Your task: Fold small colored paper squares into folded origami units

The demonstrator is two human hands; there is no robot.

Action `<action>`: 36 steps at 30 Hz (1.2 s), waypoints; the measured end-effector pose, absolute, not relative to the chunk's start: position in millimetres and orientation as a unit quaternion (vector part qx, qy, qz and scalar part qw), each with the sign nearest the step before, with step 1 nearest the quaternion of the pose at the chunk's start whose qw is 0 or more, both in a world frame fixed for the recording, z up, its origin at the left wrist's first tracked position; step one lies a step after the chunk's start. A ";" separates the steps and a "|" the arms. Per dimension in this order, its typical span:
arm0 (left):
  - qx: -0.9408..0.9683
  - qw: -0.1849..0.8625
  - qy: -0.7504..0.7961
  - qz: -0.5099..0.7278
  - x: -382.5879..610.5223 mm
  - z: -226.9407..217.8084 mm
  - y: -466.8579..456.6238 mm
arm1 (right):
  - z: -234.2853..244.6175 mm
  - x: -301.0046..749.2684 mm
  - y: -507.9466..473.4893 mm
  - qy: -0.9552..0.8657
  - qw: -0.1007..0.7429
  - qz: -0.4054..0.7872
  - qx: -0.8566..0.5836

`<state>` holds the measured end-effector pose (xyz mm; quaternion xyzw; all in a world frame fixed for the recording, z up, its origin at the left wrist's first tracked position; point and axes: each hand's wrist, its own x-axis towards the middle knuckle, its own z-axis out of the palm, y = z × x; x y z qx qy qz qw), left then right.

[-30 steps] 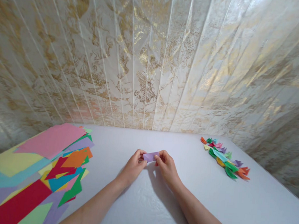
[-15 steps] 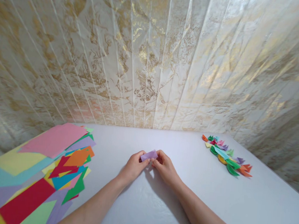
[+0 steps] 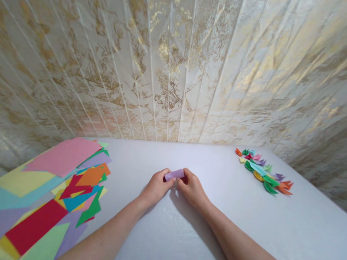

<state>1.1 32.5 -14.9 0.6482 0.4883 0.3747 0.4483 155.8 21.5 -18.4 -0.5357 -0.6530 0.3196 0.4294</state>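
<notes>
A small folded strip of purple paper is pinched between both my hands just above the white table. My left hand grips its left end with curled fingers. My right hand grips its right end the same way. The strip tilts slightly, with its right end higher.
A loose pile of coloured paper sheets and cut pieces covers the table's left side, with a big pink sheet on top. A row of small folded paper pieces lies at the far right. A cream and gold patterned wall rises behind.
Both hands have turned the purple strip a little and drawn closer together on it. The view has tipped slightly, so everything sits a bit higher in the picture.
</notes>
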 end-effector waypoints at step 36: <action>0.656 0.420 0.503 0.374 2.2 -16.8 35.7 | -20.8 154.3 25.6 -0.624 0.459 0.388 -0.500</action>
